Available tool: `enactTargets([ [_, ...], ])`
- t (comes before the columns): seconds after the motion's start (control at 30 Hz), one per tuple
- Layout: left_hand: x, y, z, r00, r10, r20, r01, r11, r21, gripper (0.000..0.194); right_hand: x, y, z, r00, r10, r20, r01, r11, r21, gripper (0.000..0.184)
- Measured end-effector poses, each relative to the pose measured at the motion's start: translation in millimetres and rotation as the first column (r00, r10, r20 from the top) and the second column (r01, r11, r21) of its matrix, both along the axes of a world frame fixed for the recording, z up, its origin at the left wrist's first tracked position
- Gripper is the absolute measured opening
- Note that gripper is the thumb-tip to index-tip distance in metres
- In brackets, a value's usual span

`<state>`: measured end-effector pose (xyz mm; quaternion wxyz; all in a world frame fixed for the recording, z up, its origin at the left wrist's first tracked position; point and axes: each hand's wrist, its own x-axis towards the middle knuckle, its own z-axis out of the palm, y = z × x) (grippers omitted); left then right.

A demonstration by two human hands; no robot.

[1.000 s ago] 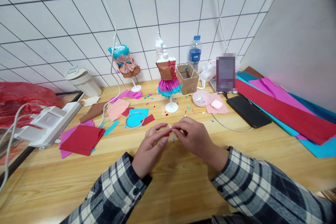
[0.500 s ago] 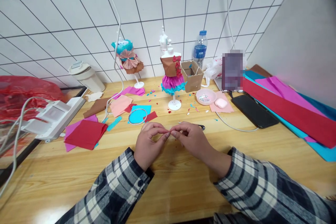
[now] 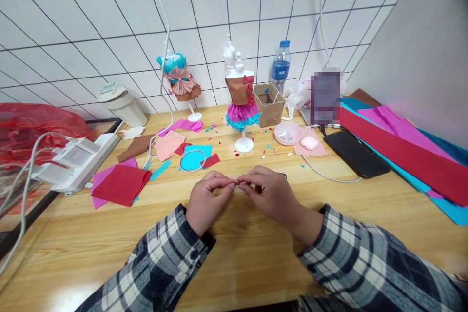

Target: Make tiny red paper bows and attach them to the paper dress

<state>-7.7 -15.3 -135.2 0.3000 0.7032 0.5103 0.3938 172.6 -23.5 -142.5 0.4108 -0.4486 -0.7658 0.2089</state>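
My left hand [image 3: 207,197] and my right hand [image 3: 268,189] meet fingertip to fingertip above the wooden table [image 3: 234,258]. Both pinch a tiny red paper scrap [image 3: 237,182] between them. Just behind stands a small mannequin [image 3: 241,102] in a brown paper top with red bows and a pink and teal skirt. A second dressed mannequin [image 3: 179,85] stands farther back on the left. A teal paper piece with a wire ring [image 3: 193,160] lies ahead of my left hand.
Red and pink paper sheets [image 3: 119,185] lie at the left beside a white power strip [image 3: 78,158]. A cardboard box [image 3: 269,105], water bottle [image 3: 281,66], pink dish [image 3: 288,134], earbud case [image 3: 310,143] and black phone [image 3: 356,153] stand at the back right. Long coloured sheets [image 3: 402,153] cover the right side.
My left fingers have curled from stretched out into a pinch, and both hands now meet at the red scrap. The view has shifted slightly.
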Motion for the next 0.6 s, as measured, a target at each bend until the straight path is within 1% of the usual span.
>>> enactTargets([
  [0.1, 0.2, -0.9, -0.2, 1.000, 0.015, -0.017, -0.015, 1.000, 0.013, 0.013, 0.2, 0.8, 0.0, 1.000, -0.002, -0.002, 0.002, 1.000, -0.013, 0.016],
  [0.23, 0.3, -1.2, 0.3, 0.999, -0.026, -0.032, 0.026, 0.999, 0.022, 0.012, 0.2, 2.5, -1.0, 0.999, -0.022, -0.035, 0.021, 0.999, -0.046, 0.013],
  [0.37, -0.4, -0.5, 1.2, 0.999, -0.040, -0.018, 0.041, 0.998, 0.045, 0.014, -0.5, 2.0, -1.2, 0.999, -0.005, -0.036, 0.003, 0.999, -0.046, 0.013],
  [0.47, -1.1, 0.3, 1.5, 0.999, -0.023, -0.025, 0.024, 0.998, 0.061, 0.014, -1.3, -0.3, -1.1, 1.000, 0.017, -0.011, -0.017, 1.000, -0.021, 0.016],
  [0.6, -2.0, 1.4, 1.3, 0.999, -0.016, -0.032, 0.018, 0.999, 0.051, 0.011, -0.7, -3.2, -1.5, 0.995, 0.058, 0.077, -0.061, 0.998, 0.028, 0.021],
])
